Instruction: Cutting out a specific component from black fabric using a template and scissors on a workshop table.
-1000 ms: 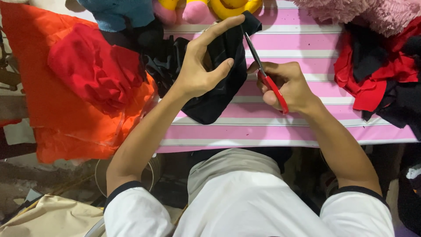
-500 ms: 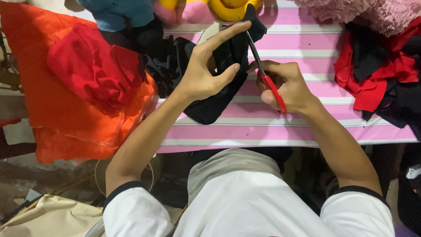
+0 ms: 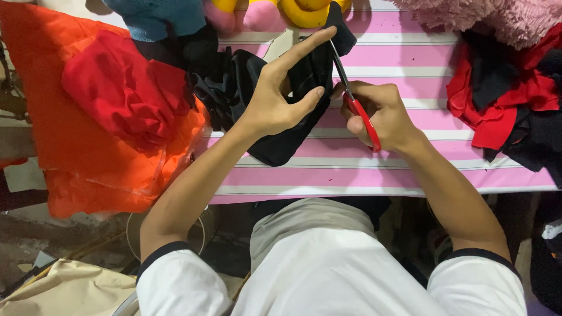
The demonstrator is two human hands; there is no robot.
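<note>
- While the left hand pinches the folded piece of black cloth between thumb and the other fingers, its index finger lies stretched out along the cloth's upper edge, pointing toward the blades.
- Just to the right of those fingers, the right hand is wrapped around the red-handled scissors, its fingers closed on the handles; the thin metal blades reach up to the cloth's top corner, right beside the left index fingertip.
- Whether the blades stand apart or together I cannot tell; they look like one thin line from here.
- The black cloth hangs from the left fingers down onto the pink-and-white striped desk, its lower end resting below the left palm.
- Judging by the blades sitting only at the top corner, the cutting looks barely begun: nearly the whole length of the cloth below the fingers appears uncut, and no trimmed-off strip shows near either hand.
- Left of the left wrist lies a heap of orange and red fabric; well to the right of the right hand sits a pile of red and black scraps; beyond the fingertips are yellow and pink plush toys.
</note>
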